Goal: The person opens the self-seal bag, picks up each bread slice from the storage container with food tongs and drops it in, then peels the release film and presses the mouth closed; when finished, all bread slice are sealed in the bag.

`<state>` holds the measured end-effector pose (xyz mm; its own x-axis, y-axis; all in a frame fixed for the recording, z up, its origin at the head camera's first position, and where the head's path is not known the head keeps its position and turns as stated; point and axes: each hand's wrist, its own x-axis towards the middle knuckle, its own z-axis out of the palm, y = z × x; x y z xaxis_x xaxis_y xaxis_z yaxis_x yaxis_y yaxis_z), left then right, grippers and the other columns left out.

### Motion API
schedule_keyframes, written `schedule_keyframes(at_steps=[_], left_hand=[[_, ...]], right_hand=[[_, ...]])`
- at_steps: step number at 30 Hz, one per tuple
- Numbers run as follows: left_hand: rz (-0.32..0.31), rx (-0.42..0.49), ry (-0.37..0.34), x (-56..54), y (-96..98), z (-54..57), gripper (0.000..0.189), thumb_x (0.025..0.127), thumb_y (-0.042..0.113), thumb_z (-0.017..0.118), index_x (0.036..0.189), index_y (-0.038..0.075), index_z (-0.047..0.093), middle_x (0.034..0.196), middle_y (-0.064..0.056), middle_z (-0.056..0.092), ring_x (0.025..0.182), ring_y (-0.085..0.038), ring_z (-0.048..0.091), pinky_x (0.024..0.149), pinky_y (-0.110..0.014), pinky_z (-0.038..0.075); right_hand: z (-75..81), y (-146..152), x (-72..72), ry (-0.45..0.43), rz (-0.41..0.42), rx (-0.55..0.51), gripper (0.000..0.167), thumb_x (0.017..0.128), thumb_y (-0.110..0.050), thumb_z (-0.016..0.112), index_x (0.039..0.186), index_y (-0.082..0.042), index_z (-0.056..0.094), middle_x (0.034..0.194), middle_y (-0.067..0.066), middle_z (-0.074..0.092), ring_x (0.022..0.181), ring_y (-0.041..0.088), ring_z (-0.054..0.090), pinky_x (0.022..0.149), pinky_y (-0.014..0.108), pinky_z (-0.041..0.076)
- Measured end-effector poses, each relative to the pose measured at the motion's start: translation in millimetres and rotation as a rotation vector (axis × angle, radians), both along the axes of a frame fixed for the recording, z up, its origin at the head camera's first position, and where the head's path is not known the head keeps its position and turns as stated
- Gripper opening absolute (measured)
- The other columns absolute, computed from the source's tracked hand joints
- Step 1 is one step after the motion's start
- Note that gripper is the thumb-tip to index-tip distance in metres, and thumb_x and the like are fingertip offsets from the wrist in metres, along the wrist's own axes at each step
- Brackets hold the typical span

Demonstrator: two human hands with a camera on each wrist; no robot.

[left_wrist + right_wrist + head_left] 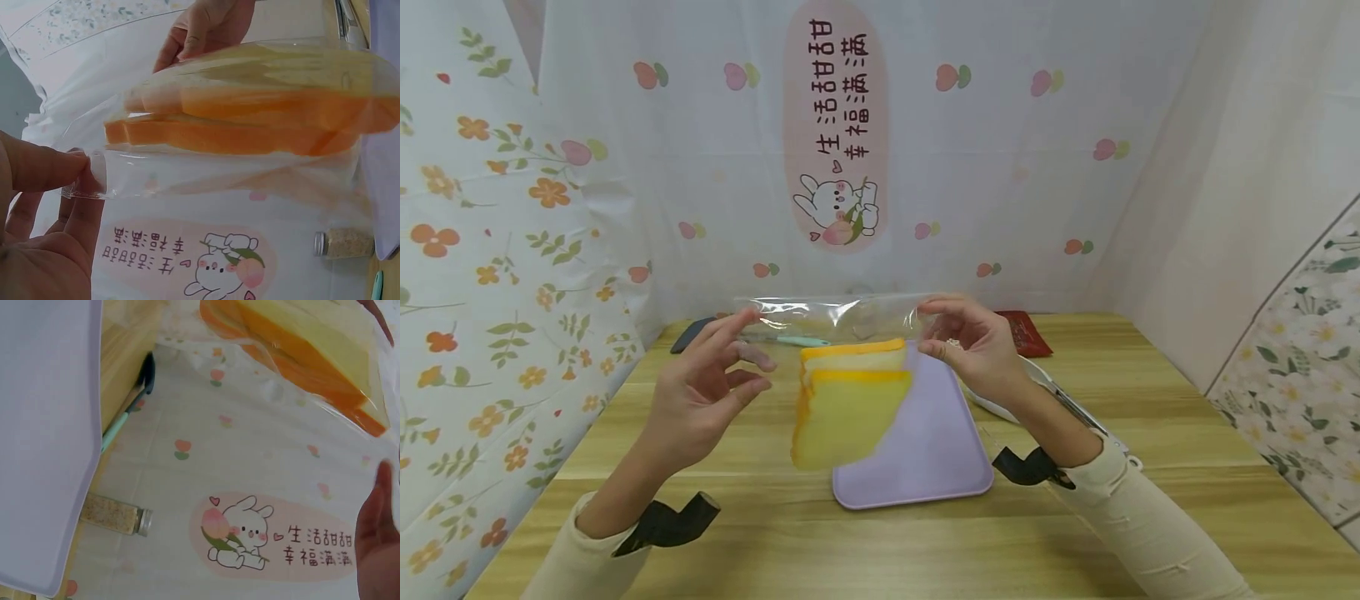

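A clear plastic bag (842,317) with thick yellow bread slices (857,417) inside hangs in the air between both hands, above the left part of a lilac tray (917,475). My left hand (696,392) pinches the bag's left corner between thumb and index finger, plain in the left wrist view. At the bag's right end, my right hand (973,342) holds the film by its upper edge. The right wrist view catches only a part of that hand (379,544), with the orange-crusted bread (300,369) above it.
Behind the tray lies a teal-handled utensil (801,341) with a dark head. A glass jar of grains (112,514) is near it. On the right, a white dish (1037,372) and a red packet (1026,333) lie by my right forearm. Printed curtains enclose the table.
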<state>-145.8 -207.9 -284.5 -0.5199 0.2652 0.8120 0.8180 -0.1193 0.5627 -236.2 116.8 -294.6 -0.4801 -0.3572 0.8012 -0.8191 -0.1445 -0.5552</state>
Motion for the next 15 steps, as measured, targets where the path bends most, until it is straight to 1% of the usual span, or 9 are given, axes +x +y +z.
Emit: schedule_keyframes(at_steps=[2, 4, 6, 7, 11, 15], left_hand=[[-0.031, 0.010, 0.003, 0.4, -0.5, 1.0, 0.066, 0.083, -0.022, 0.065, 0.143, -0.015, 0.039, 0.139, -0.015, 0.048, 0.099, -0.018, 0.064, 0.084, -0.028, 0.056], [-0.045, 0.013, 0.007, 0.5, -0.5, 2.0, 0.065, 0.084, -0.019, 0.065, 0.143, -0.014, 0.039, 0.140, -0.016, 0.047, 0.099, -0.019, 0.064, 0.084, -0.028, 0.056], [-0.054, 0.015, 0.011, 0.7, 0.0, 3.2, 0.065, 0.084, -0.018, 0.066, 0.144, -0.014, 0.038, 0.141, -0.017, 0.047, 0.099, -0.019, 0.064, 0.084, -0.028, 0.056], [-0.060, 0.017, 0.015, 0.6, 0.4, 3.7, 0.065, 0.085, -0.018, 0.066, 0.144, -0.014, 0.038, 0.141, -0.017, 0.047, 0.099, -0.019, 0.064, 0.084, -0.029, 0.056], [-0.085, 0.030, 0.022, 0.5, -0.1, 5.6, 0.064, 0.086, -0.015, 0.065, 0.144, -0.016, 0.036, 0.141, -0.018, 0.047, 0.100, -0.020, 0.064, 0.085, -0.029, 0.056], [-0.077, 0.027, 0.024, 1.4, -5.0, 5.9, 0.064, 0.087, -0.014, 0.065, 0.143, -0.017, 0.035, 0.142, -0.018, 0.047, 0.101, -0.020, 0.064, 0.085, -0.028, 0.055]], right_hand=[[-1.3, -1, 0.6, 0.015, -0.032, 0.009, 0.045, 0.076, 0.019, 0.074, 0.118, 0.011, 0.061, 0.112, 0.012, 0.066, 0.091, 0.018, 0.066, 0.075, 0.026, 0.056], [-1.8, -3, 2.0, 0.014, -0.058, 0.015, 0.049, 0.073, 0.022, 0.075, 0.119, 0.012, 0.061, 0.118, 0.014, 0.064, 0.098, 0.019, 0.066, 0.076, 0.028, 0.056], [-2.4, -6, 3.7, -0.011, -0.051, 0.015, 0.053, 0.072, 0.021, 0.076, 0.122, 0.011, 0.059, 0.122, 0.018, 0.061, 0.101, 0.020, 0.068, 0.077, 0.030, 0.057], [-2.5, -7, 4.6, -0.029, -0.042, 0.014, 0.055, 0.073, 0.021, 0.076, 0.124, 0.011, 0.058, 0.123, 0.020, 0.059, 0.100, 0.020, 0.069, 0.077, 0.031, 0.058], [-0.6, -12, 8.2, -0.084, -0.040, 0.023, 0.054, 0.077, 0.019, 0.073, 0.127, 0.008, 0.057, 0.125, 0.017, 0.056, 0.092, 0.021, 0.072, 0.076, 0.033, 0.058], [3.5, -15, 10.2, -0.080, -0.044, 0.012, 0.052, 0.078, 0.019, 0.073, 0.126, 0.008, 0.058, 0.124, 0.021, 0.056, 0.085, 0.021, 0.073, 0.075, 0.032, 0.058]])
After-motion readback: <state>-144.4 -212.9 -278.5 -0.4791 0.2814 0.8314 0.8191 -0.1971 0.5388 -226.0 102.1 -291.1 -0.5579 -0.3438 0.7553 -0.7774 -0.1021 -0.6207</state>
